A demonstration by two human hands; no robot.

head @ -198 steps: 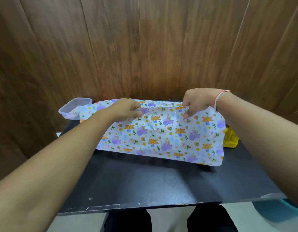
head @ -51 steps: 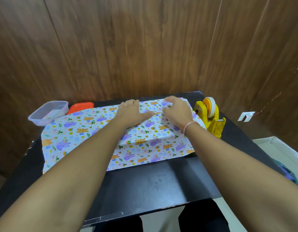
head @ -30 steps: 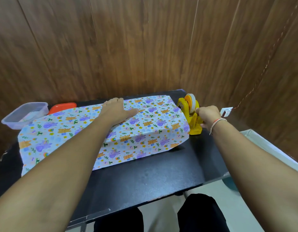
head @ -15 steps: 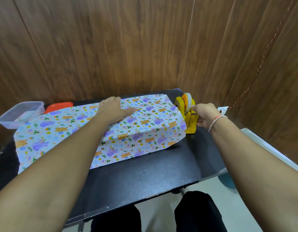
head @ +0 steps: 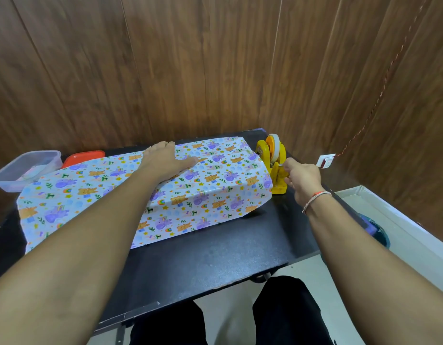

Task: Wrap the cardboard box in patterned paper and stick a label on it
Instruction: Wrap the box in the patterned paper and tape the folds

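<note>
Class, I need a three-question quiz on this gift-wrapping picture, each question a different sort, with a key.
1. True or false: the left hand lies flat on the patterned paper.
2. The right hand is at the: A) clear tub B) yellow tape dispenser C) red lid
3. Fill in: the table top is ___ in colour.

Key: 1 true; 2 B; 3 black.
</note>
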